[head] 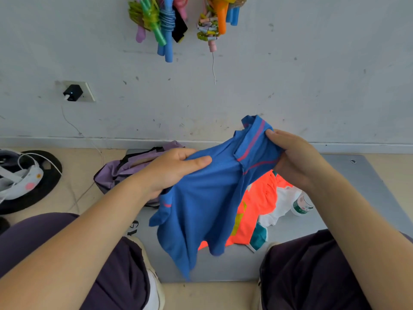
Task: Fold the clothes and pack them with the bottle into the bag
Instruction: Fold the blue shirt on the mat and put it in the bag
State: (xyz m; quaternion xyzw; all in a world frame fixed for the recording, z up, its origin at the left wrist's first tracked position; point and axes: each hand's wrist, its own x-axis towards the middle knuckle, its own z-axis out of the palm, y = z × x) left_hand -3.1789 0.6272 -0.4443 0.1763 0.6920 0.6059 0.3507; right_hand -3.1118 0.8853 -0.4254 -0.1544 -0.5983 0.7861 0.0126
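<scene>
A blue shirt (201, 204) with pink stripes hangs in the air over a grey mat (362, 186). My left hand (172, 170) grips its left shoulder, thumb on top. My right hand (295, 157) grips it by the collar on the right. Under the shirt lie an orange garment (257, 209) and a white one (283, 204), crumpled on the mat. A clear plastic bottle (301, 204) with a green label lies on its side beside the white garment. The purple bag (125, 168) sits at the mat's far left, partly hidden behind my left hand.
My knees in dark trousers frame the mat's near edge. A black round base with white gear and cables (26, 180) lies on the floor at left. A charger (72, 92) is plugged into the wall; skipping ropes (161, 21) hang above.
</scene>
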